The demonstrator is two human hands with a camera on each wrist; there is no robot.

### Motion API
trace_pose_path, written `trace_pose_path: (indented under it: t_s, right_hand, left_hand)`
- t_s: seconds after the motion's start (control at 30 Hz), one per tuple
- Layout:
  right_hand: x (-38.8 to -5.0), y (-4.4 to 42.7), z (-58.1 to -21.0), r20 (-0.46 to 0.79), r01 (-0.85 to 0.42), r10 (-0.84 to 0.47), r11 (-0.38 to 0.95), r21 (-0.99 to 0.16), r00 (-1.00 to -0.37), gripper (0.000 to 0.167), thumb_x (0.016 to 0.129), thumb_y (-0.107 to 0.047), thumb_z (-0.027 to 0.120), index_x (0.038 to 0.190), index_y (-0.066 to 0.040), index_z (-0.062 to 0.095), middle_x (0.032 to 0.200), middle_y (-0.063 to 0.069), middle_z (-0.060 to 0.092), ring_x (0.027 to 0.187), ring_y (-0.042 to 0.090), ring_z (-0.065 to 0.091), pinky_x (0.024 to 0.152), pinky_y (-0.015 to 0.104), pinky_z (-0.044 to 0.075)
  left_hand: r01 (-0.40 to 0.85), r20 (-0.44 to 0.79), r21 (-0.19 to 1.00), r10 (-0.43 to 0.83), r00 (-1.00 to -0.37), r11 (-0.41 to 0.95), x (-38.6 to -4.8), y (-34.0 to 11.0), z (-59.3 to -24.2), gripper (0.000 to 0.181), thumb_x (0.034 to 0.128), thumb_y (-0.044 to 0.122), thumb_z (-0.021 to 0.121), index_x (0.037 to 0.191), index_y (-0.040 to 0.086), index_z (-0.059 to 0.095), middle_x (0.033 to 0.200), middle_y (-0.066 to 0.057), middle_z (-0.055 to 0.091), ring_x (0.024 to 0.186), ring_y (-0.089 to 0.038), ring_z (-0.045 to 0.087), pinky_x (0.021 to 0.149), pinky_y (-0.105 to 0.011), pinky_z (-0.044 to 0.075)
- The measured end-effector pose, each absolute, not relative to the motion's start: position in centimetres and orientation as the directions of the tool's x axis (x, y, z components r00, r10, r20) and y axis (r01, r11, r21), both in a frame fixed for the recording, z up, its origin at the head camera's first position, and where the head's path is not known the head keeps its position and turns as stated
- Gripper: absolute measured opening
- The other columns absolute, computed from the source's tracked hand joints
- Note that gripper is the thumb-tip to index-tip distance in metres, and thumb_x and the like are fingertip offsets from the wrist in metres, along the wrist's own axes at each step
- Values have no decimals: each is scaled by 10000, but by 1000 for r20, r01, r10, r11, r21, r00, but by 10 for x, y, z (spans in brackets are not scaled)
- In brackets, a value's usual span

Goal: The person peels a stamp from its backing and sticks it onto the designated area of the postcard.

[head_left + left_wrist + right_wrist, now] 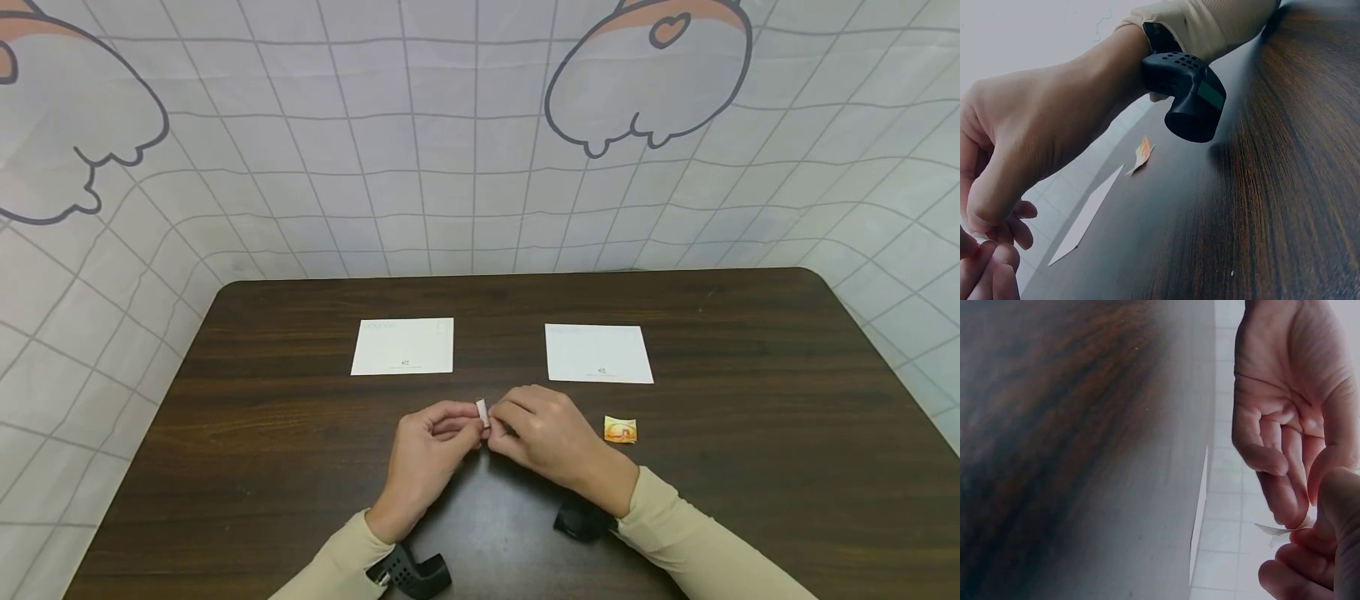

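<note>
Both grips, left hand (431, 450) and right hand (551, 435), pinch one white strip (482, 411); its handling appears unfinished; two cards (402, 348) and an orange packet (620, 430) lie untouched.

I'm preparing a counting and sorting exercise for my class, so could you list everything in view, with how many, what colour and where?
Small strip: one, white, between both hands' fingertips
Left postcard: one, white with faint print, far side of the table
Right postcard: one, white with faint print, far side of the table
Small wrapper: one, orange and yellow, nearer than the right postcard
Table: one, dark brown wood grain, under everything
Backdrop: one, white with grey grid and two cartoon animals, behind the table
Wrist cameras: two, black, one per wrist
Sleeves: two, cream, one per arm
Left hand: one, bare, pinching the strip
Right hand: one, bare, pinching the strip
</note>
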State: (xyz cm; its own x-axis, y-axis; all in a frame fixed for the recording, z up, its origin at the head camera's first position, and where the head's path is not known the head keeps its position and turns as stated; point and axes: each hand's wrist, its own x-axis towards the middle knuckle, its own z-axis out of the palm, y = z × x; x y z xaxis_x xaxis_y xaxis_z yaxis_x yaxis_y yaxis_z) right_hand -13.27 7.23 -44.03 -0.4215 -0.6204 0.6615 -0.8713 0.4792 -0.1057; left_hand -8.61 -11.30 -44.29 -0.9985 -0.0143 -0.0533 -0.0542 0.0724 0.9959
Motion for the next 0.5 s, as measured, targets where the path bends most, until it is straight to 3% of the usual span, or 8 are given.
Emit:
trace_pose_path:
  t_s: [0.3,0.5]
  right_hand:
    - [-132,72,-441,659,-867,-635,496,-53,-403,36,864,-93,716,851,-81,747,823,-6,720,748,114,691,703,258,611]
    - [-134,73,-444,682,-880,-626,471,-57,-379,55,865,-57,689,851,-71,740,823,7,717,753,118,691,701,257,608]
  left_hand:
    - [-71,-68,994,-35,-997,88,-87,-112,-445,115,903,145,801,999,82,789,915,-116,814,780,-75,759,685,-211,611]
    - [-72,-69,993,-36,-997,94,-88,-112,-446,107,899,129,800,988,72,779,897,-119,809,766,-69,749,679,-197,599]
